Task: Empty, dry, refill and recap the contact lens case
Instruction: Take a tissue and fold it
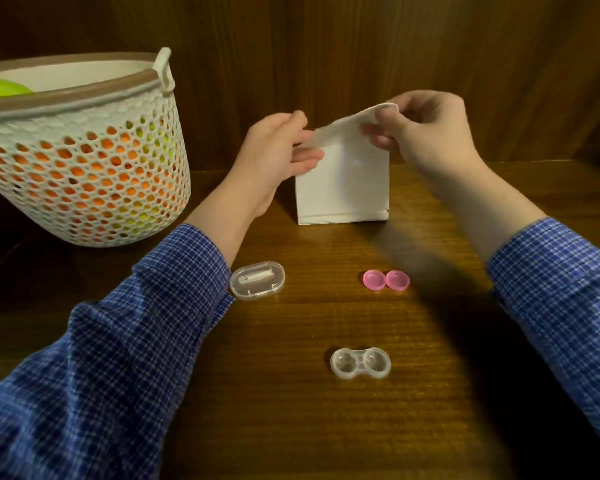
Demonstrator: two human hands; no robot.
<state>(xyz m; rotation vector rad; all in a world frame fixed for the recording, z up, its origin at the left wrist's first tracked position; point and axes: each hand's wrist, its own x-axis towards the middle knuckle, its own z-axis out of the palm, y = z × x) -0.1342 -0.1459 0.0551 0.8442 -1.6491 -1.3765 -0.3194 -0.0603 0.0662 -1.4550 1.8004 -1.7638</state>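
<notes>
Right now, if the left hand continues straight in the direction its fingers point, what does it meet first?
The folded white tissue, which the left hand already touches at its edge; the right hand lies just beyond, though depth is unclear.

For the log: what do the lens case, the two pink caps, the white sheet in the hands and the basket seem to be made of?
Lens case: clear, glossy plastic by the look; the wood shows through its wells.
Pink caps: opaque pink plastic, smooth with a slight shine.
White sheet: soft matte paper, probably tissue; it folds and droops limply.
Basket: white moulded plastic mesh with a brown rim, likely rigid.
</notes>
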